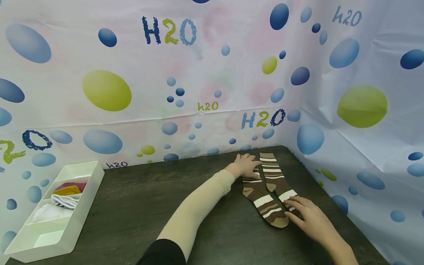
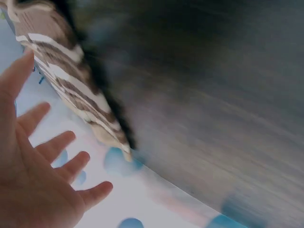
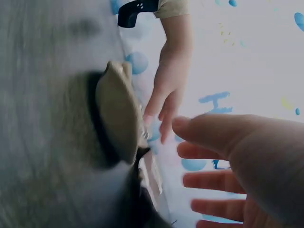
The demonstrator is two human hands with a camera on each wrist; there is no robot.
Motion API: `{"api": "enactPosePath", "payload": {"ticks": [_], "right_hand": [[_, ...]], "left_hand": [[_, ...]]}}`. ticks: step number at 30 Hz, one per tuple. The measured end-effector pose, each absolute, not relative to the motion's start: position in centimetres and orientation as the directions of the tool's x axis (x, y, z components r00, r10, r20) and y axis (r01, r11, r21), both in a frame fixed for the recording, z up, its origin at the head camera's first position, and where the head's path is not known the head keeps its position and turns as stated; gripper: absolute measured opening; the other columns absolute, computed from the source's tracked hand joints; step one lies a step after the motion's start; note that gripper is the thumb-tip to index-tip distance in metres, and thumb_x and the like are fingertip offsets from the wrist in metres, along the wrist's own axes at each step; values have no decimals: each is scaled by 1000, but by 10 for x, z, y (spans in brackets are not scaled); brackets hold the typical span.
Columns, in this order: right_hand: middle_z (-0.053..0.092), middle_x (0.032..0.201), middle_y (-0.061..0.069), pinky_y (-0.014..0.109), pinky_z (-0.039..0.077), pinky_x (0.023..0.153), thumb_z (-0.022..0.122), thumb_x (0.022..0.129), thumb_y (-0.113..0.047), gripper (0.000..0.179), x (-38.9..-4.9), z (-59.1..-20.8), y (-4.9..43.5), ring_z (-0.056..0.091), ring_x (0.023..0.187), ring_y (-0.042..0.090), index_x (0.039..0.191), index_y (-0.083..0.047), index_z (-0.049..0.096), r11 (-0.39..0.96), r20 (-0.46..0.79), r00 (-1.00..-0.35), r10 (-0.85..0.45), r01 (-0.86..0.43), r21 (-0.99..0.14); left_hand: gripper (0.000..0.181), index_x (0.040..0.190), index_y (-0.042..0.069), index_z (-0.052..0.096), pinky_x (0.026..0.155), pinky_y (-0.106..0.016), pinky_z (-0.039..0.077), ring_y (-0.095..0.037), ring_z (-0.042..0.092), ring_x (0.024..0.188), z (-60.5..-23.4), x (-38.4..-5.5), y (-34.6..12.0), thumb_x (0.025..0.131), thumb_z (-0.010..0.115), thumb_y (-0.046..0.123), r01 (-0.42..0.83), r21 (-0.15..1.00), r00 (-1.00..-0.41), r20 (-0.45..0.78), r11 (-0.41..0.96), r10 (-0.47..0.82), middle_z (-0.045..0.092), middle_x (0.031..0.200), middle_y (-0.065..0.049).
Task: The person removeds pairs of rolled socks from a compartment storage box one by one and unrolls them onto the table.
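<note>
Two brown socks with white and tan stripes lie side by side on the dark table in the head view. My left hand (image 1: 246,166) is over the upper part of the left sock (image 1: 265,200), its fingers spread. At the toe end, my right hand (image 1: 309,217) has its fingers over the right sock (image 1: 273,173), hiding its toe, and its thumb beside the left sock's toe. In the left wrist view the spread left hand (image 2: 42,175) is near a striped sock (image 2: 71,76). The right wrist view shows the right hand (image 3: 237,166) with fingers extended near a tan sock toe (image 3: 118,114).
A white divided tray (image 1: 89,191) stands at the table's left side. Its compartments hold purple and yellow folded cloth (image 1: 69,188), and grey-striped and white cloth (image 1: 54,209). A printed sheet (image 1: 198,73) with coloured dots rises behind the table and along its right side.
</note>
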State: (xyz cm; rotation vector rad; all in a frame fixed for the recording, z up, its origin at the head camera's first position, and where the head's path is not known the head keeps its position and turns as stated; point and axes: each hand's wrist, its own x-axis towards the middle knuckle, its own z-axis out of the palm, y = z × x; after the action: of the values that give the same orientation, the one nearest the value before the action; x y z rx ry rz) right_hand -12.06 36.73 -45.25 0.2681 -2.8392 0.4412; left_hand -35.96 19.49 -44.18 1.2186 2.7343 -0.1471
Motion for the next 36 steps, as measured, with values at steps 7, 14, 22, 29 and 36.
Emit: {"api": "enactPosePath", "payload": {"ticks": [7,14,22,29,36], "right_hand": [[49,141,27,71,40,92,66,84,-57,69,-123,-465,374,43,128,57,136,-12,57,957,126,-985,-121,-149,-248],[40,147,31,73,35,95,63,83,-64,81,-125,-472,376,39,128,61,144,-12,48,952,-23,-994,-111,-100,-291],[40,148,30,73,37,92,67,81,-61,82,-129,-475,385,38,126,64,144,-14,47,963,11,-993,-116,-115,-244],[39,148,31,74,37,91,67,81,-61,82,-130,-474,383,37,126,65,144,-13,47,956,8,-992,-124,-122,-266],[39,148,30,75,37,89,69,79,-60,83,-126,-473,388,36,127,64,144,-13,47,955,-7,-993,-115,-109,-274]], "left_hand": [[71,149,48,27,120,-56,18,-25,12,153,-438,-348,216,86,47,74,795,-76,-597,-274,602,754,18,164,5],[73,150,48,26,123,-51,11,-22,6,154,-434,-340,222,85,44,76,780,-110,-615,-313,615,724,20,163,10],[74,151,47,24,123,-50,10,-21,6,154,-435,-340,229,85,43,76,759,-85,-638,-297,646,711,20,163,10],[82,155,35,23,122,-56,9,-30,5,154,-435,-350,208,87,48,73,736,112,-622,-276,667,733,15,165,-1],[92,156,31,19,119,-62,9,-34,5,153,-435,-360,174,83,56,71,700,93,-656,-309,708,689,11,165,-1]]}}
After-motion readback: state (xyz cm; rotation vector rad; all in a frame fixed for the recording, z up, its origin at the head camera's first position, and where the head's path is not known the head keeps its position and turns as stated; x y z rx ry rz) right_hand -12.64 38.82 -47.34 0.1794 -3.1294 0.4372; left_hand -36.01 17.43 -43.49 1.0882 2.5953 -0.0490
